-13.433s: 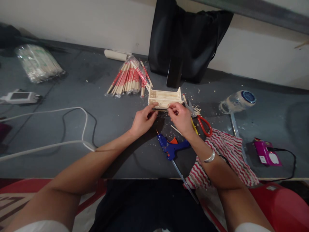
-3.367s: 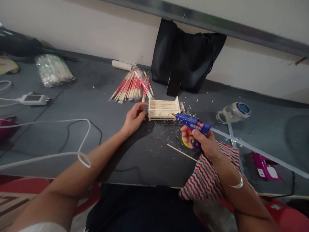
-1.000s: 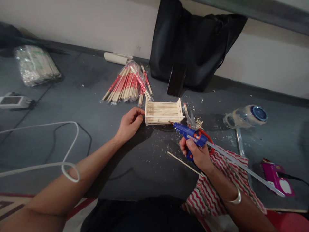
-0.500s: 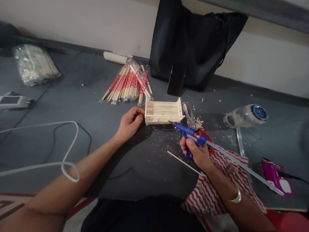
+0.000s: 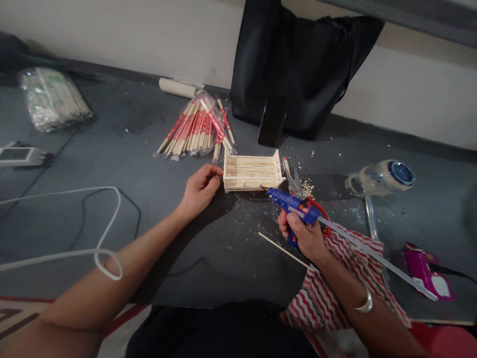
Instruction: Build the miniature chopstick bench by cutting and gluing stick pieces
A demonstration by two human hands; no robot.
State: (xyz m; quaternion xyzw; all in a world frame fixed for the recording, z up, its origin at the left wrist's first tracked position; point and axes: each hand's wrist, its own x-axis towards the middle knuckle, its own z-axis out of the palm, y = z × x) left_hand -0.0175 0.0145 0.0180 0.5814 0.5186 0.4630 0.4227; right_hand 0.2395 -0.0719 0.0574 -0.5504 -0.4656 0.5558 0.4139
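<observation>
A small open box of glued wooden sticks sits on the dark table. My left hand rests curled against its left end, fingertips touching the corner. My right hand grips a blue glue gun with a long clear glue stick trailing to the right; the nozzle points at the box's near right corner. A single loose wooden stick lies on the table just left of my right hand.
A bag of red-wrapped chopsticks lies behind the box, a black bag and phone stand at the wall. Red-handled scissors, a striped cloth, a plastic bottle, a purple device and white cables lie around.
Since 3.4 s ago my right hand has lowered the glue gun toward the box's near right corner. Over the last second almost nothing has moved; my left hand stays at the box.
</observation>
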